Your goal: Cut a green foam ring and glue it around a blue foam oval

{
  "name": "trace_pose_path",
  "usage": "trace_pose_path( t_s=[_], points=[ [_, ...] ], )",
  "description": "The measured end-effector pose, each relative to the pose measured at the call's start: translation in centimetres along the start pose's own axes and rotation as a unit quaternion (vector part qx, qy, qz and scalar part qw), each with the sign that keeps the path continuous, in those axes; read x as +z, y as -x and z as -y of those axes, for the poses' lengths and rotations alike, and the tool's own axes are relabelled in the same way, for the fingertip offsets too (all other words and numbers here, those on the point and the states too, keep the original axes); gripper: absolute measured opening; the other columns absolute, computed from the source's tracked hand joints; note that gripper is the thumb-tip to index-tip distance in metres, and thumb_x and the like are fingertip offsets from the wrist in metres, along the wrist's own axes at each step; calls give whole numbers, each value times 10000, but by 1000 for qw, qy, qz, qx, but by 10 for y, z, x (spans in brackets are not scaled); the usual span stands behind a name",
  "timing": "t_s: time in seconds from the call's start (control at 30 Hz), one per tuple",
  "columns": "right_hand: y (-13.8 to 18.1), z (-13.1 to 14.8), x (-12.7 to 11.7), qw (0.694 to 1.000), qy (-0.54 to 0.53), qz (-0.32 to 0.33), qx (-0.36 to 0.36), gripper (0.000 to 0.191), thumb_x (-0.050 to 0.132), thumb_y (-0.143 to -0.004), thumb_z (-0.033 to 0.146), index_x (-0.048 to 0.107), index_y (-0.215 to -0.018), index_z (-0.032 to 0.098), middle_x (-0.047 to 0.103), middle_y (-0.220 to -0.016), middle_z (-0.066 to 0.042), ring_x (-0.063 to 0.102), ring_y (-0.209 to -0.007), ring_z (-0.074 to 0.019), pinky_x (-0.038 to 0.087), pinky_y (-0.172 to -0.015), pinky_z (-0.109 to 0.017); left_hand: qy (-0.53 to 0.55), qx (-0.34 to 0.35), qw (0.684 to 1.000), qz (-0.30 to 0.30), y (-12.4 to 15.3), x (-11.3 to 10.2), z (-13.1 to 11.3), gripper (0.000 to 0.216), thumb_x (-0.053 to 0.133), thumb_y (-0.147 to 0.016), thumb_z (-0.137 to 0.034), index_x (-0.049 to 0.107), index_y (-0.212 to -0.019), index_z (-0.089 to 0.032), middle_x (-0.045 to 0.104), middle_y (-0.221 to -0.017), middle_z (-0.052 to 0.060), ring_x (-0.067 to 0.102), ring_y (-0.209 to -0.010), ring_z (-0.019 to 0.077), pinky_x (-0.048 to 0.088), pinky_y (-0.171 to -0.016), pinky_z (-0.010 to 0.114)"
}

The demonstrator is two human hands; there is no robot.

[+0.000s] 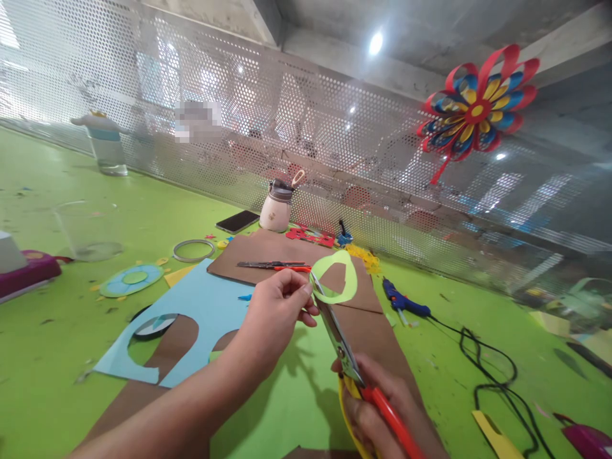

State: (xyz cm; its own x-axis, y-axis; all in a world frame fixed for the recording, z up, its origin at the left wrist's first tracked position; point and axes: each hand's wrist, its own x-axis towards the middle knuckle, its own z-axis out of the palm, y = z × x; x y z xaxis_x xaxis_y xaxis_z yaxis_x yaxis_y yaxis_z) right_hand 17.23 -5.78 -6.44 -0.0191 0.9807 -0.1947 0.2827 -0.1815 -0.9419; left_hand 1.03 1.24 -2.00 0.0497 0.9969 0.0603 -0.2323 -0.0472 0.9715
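Cardboard (pixel 268 247) mid tabletop (pixel 33 363); paper sheet (pixel 210 309) over its left side. Scissors (pixel 345 357) and paper loop (pixel 352 274) above cardboard. Flask (pixel 276 213) near tabletop's far edge, phone (pixel 238 221) just left, panel (pixel 315 108) behind. Glue gun (pixel 406 301) right of cardboard. Cup (pixel 88 233) off left, bottle (pixel 108 151) behind it.

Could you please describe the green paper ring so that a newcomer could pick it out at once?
Find the brown cardboard on the green table, then the left hand above it. The paper ring is pinched in that hand, by the tips of the scissors. Unlike the grey ring lying on the table, it is pale green and held up.
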Motion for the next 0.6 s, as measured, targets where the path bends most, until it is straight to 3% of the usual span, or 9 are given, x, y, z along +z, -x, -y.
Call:
trace_pose_path(
  t_s=[0.17, 0.6],
  points=[
    [1, 2, 2, 1000, 13, -7, 22, 230, 607, -623, 249, 624, -843, 183, 360, -452, 77, 301, -381, -74, 237, -354, -184, 4, 8, 1000, 2, 2, 0, 0, 125, 596, -737, -240, 516, -681, -161, 593, -551, 0, 565, -534, 135, 509, -522, 284],
    [2, 6, 0, 1000, 7, -19, -10, 226, 646, -621, 285, 646, -823, 184, 377, -464, 65, 309, -407, -81, 247, -373, -184, 9, -15, 1000, -2, 3, 1, -6, 120, 597, -712, -245, 544, -657, -153, 597, -560, 18, 572, -542, 142, 518, -517, 280]
  ],
)
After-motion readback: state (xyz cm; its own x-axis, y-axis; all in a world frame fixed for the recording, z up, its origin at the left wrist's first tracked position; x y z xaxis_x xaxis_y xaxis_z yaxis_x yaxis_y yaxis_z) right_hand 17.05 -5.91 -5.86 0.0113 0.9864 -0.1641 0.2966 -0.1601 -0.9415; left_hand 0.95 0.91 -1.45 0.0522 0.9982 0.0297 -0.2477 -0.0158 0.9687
